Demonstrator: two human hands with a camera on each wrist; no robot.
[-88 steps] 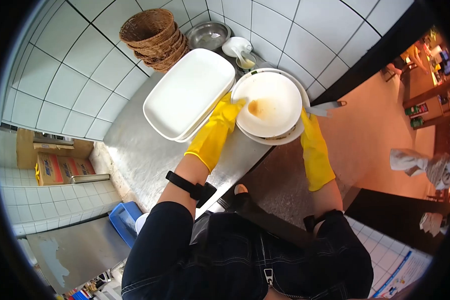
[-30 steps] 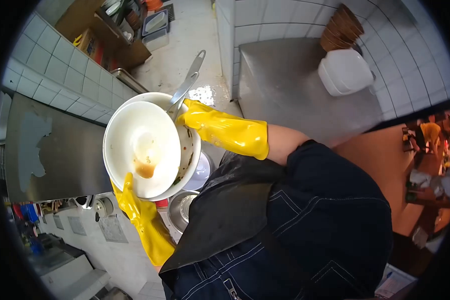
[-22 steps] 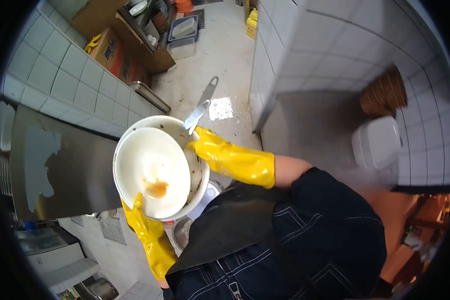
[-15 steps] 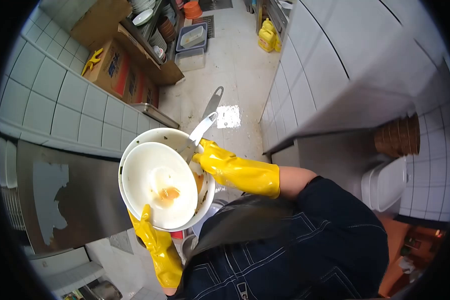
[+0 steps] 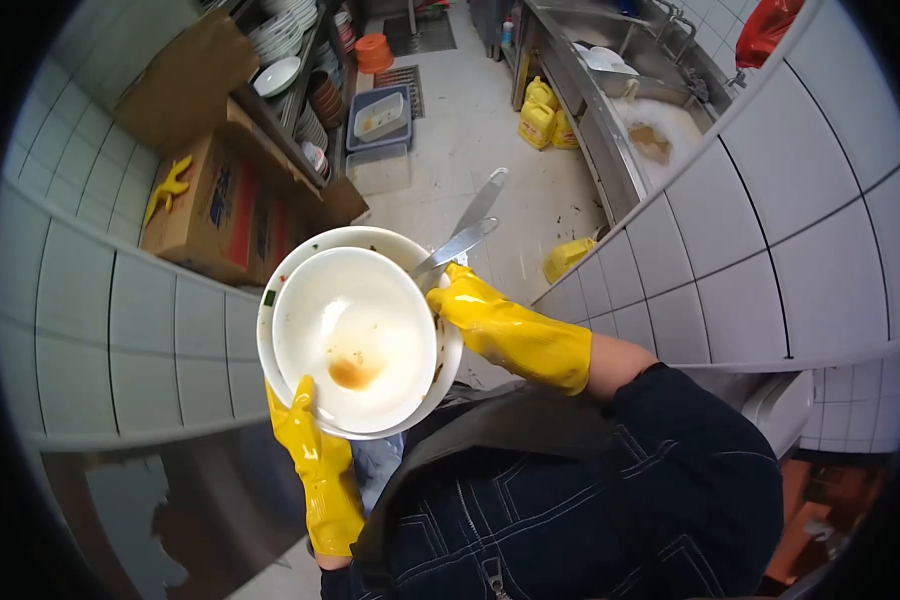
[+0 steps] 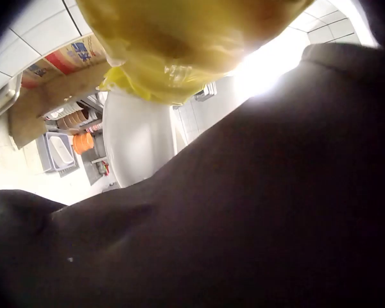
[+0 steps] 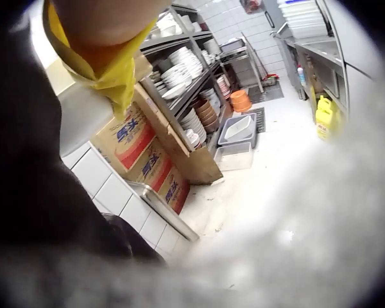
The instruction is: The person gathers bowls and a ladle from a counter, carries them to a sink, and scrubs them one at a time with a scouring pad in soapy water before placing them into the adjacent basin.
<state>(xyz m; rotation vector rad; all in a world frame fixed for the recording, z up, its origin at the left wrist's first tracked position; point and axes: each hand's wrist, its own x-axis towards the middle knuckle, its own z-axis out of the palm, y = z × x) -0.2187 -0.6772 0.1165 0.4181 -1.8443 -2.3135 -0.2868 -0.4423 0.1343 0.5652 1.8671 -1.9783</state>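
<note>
Two bowls [image 5: 370,320] farther right

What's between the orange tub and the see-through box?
A blue-grey tub, holding a pale container, sits between the orange tub and see-through box in the head view.

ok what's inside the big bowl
The small bowl, with brown residue in it, food scraps round the big bowl's inner wall, and two metal utensils. Their lower ends and anything under the small bowl are hidden.
</note>
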